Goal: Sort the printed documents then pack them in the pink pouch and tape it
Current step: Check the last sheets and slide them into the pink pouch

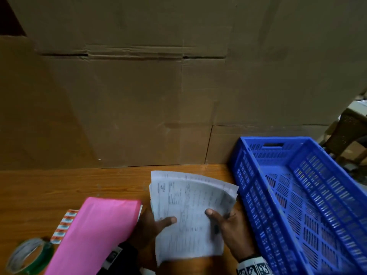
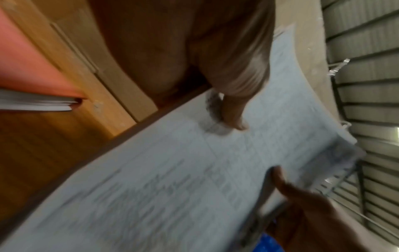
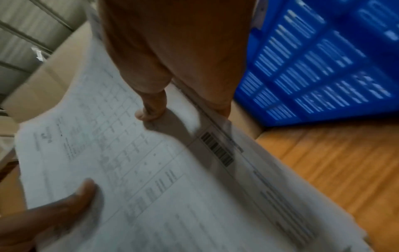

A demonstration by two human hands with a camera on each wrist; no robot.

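The printed documents [image 1: 188,215] carry a barcode and blurred, unreadable tables. Both the left hand [image 1: 151,227] and the right hand [image 1: 228,229] pinch them, thumbs on top. Papers stick out of the pink pouch [image 1: 95,235].

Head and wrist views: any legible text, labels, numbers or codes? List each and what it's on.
No text can be quoted.
Printed documents: table rows and a header logo, too blurred to read.
Barcode on a lower sheet: bars visible, no digits legible.
Sticker strip beside the pink pouch: repeated orange marks, unreadable.
Wristband on the right wrist: black-and-white marker squares, no letters.
Blue crate: no label visible.
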